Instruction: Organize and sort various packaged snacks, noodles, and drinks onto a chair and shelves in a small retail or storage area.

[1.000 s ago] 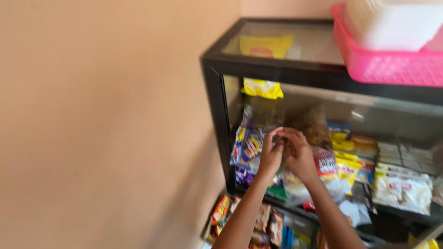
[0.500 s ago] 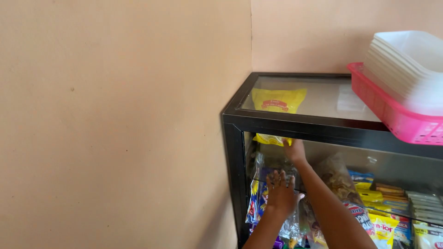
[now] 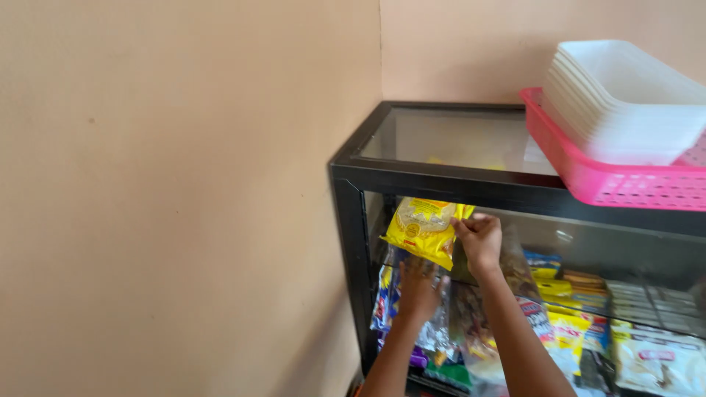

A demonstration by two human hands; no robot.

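A yellow snack packet (image 3: 424,231) hangs at the upper left of a black-framed glass display cabinet (image 3: 346,191). My right hand (image 3: 479,239) pinches the packet's right edge and holds it up just under the cabinet's top frame. My left hand (image 3: 419,287) is lower, pressed against clear and silvery packets (image 3: 435,334) that hang at the cabinet's left side; its fingers lie on them, and whether they grip one is not visible.
A pink perforated basket (image 3: 618,180) holding a stack of white plastic trays (image 3: 625,103) sits on the glass top at the right. More snack packets (image 3: 581,323) fill the shelf to the right. A beige wall (image 3: 169,191) stands close on the left.
My right hand rose to the yellow packet and took hold of it, drawing it out and down from the top shelf. My left hand stayed on the lower packets. The view shifted upward.
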